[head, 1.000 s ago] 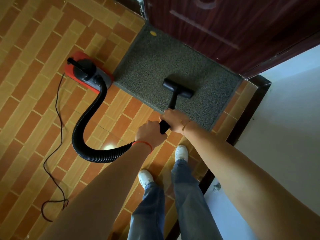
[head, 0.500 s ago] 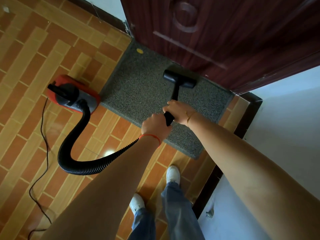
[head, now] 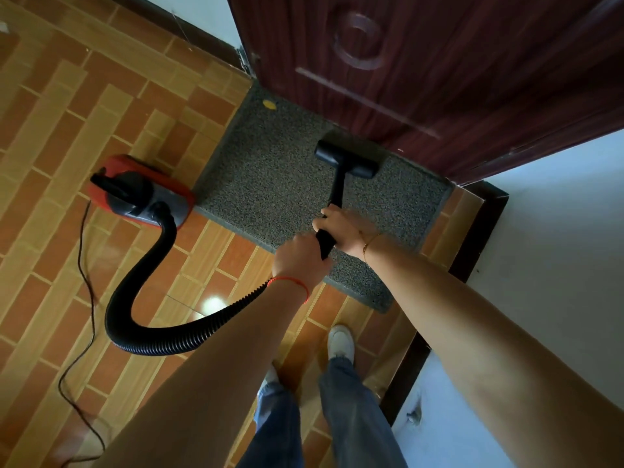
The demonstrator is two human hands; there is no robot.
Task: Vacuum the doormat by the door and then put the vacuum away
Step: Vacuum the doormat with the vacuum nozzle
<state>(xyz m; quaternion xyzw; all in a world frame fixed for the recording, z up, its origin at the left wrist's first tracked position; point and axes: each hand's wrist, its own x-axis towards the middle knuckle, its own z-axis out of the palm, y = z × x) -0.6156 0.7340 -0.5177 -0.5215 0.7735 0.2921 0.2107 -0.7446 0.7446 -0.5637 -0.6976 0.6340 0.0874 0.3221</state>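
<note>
Setting: home entryway, indoors. Evidence: dark red wood-grain door (head: 439, 72) with moulded ring panel, upper right of frame; grey speckled doormat (head: 270, 170) lying flat against its foot, centre. Floor (head: 67, 113) of glossy orange and tan brick-pattern tiles, left half, showing a lamp reflection at lower centre. Dark skirting board (head: 189, 28) under a white wall (head: 557, 231), upper left and right side. Small red household canister vacuum (head: 135, 194) on the tiles just beside the mat's left edge.
</note>
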